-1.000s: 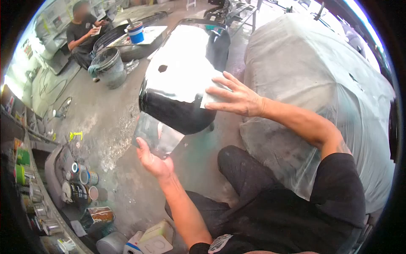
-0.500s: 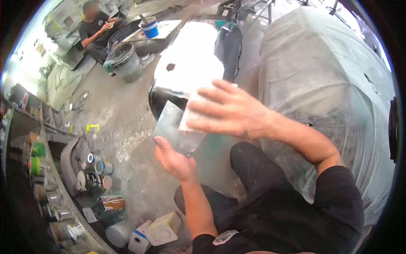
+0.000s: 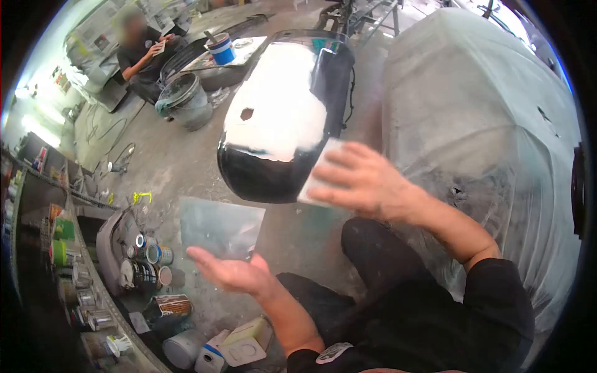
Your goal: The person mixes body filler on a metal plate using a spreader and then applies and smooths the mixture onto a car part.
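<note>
My left hand (image 3: 231, 273), palm up, supports a grey, slightly shiny rectangular plate (image 3: 222, 227) that rests on its fingers and palm. My right hand (image 3: 367, 183) has its fingers wrapped over a flat white spreader (image 3: 315, 176). The spreader is held near the front right corner of a black car panel (image 3: 267, 180); whether they touch cannot be told. A broad white layer (image 3: 283, 99) covers most of the panel's top, around a small dark hole (image 3: 247, 114).
A person (image 3: 146, 53) sits at the back left, beside a bucket (image 3: 186, 102) and a blue-banded can (image 3: 221, 48). Cans (image 3: 140, 273) and plastic containers (image 3: 245, 342) stand at left, along a shelf (image 3: 93, 273). A plastic-covered car (image 3: 454, 105) takes up the right side.
My hands have moved apart. The plate has gone left and down with my left hand, while the spreader has left the plate and shifted right with my right hand.
</note>
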`<state>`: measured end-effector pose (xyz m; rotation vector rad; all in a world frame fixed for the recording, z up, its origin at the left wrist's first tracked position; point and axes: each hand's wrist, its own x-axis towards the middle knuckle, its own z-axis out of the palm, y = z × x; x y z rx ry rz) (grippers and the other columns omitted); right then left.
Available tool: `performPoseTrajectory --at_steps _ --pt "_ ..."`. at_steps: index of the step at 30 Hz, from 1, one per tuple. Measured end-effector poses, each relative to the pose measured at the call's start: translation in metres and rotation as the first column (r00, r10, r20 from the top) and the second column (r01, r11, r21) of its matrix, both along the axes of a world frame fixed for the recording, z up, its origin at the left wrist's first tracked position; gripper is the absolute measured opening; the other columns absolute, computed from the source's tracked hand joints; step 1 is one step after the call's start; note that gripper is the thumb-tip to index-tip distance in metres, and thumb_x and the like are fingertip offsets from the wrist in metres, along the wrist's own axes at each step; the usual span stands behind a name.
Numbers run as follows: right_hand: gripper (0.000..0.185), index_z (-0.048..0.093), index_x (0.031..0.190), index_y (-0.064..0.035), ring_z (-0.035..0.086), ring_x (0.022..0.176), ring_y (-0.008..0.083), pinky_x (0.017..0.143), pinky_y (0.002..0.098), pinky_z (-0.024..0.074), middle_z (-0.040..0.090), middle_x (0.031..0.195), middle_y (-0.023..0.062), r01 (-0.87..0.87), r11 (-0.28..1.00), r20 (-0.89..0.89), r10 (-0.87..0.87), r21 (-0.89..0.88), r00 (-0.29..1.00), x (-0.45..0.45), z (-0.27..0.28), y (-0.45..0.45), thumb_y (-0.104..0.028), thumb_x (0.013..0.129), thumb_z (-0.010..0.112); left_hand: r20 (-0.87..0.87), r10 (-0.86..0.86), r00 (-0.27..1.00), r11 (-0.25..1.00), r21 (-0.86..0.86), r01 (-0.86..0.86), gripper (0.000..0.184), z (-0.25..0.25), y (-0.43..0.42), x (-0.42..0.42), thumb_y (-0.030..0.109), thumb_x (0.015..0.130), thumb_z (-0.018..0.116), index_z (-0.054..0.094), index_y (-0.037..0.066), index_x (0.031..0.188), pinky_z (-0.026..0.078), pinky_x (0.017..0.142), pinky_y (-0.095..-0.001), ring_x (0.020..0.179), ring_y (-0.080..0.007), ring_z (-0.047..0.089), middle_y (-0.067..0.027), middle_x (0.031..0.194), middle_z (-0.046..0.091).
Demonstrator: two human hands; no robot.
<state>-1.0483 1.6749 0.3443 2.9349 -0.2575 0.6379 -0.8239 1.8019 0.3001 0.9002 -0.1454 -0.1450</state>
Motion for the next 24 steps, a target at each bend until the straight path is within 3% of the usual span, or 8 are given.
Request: performPoseTrajectory --at_steps 2,4,5,10,13,24 --pt "0.050 0.067 0.136 -0.0169 0.063 0.125 0.0316 0.105 0.0479 0.0497 0.067 0.132 0.0093 0.035 0.996 0.172 -0.021 -0.076 0.985 0.005 0.024 -0.011 -0.009 0.087 0.064 0.045 -0.066 0.997 0.997 0.043 0.064 0.050 -0.018 -0.002 0.008 0.037 0.112 0.059 0.060 -0.009 0.131 0.055 0.103 -0.0442 0.120 -0.0290 0.066 -0.0196 0.135 0.063" --pt "0.048 0.066 0.135 -0.0179 0.063 0.122 0.0276 0.102 0.0454 0.0493 0.067 0.129 0.0070 0.025 0.994 0.145 -0.010 -0.103 0.989 0.015 0.038 -0.030 -0.010 0.088 0.065 -0.039 -0.239 0.970 0.967 0.083 0.241 0.045 -0.038 -0.015 0.011 0.037 0.110 0.062 0.065 -0.007 0.122 0.058 0.098 -0.0448 0.112 -0.0300 0.068 -0.0189 0.125 0.066" --pt "0.047 0.065 0.134 -0.0189 0.063 0.119 0.0236 0.099 0.0428 0.0489 0.067 0.125 0.0047 0.021 0.992 0.121 -0.006 -0.125 0.993 0.019 0.043 -0.040 -0.011 0.089 0.066 -0.039 -0.237 0.971 0.968 0.081 0.239 0.045 -0.043 -0.017 0.010 0.037 0.110 0.062 0.065 -0.007 0.122 0.058 0.098 -0.0448 0.112 -0.0300 0.068 -0.0189 0.125 0.066" --pt "0.048 0.073 0.128 -0.0201 0.064 0.119 0.0206 0.099 0.0404 0.0469 0.069 0.125 -0.0018 -0.043 0.975 0.068 0.059 -0.217 0.996 0.047 0.048 -0.091 -0.004 0.083 0.069 -0.012 -0.431 0.902 0.902 0.025 0.431 0.050 -0.060 -0.027 0.006 0.029 0.114 0.054 0.056 -0.006 0.150 0.054 0.108 -0.0444 0.129 -0.0317 0.065 -0.0213 0.145 0.062" --pt "0.051 0.072 0.128 -0.0165 0.063 0.126 0.0242 0.104 0.0435 0.0460 0.070 0.133 0.0033 -0.090 0.971 0.005 0.093 -0.220 0.996 0.069 0.048 -0.111 0.003 0.082 0.065 0.096 -0.519 0.849 0.851 -0.033 0.524 0.054 -0.045 -0.025 0.000 0.026 0.115 0.051 0.047 -0.005 0.159 0.051 0.113 -0.0441 0.136 -0.0323 0.062 -0.0224 0.153 0.058" --pt "0.050 0.075 0.131 -0.0195 0.065 0.121 0.0230 0.106 0.0407 0.0456 0.072 0.129 0.0007 -0.117 0.980 -0.052 0.110 -0.164 0.993 0.089 0.048 -0.130 0.001 0.086 0.064 0.104 -0.568 0.816 0.817 -0.044 0.574 0.055 -0.054 -0.026 0.003 0.026 0.115 0.051 0.045 -0.002 0.162 0.051 0.113 -0.0441 0.134 -0.0312 0.063 -0.0220 0.152 0.058"
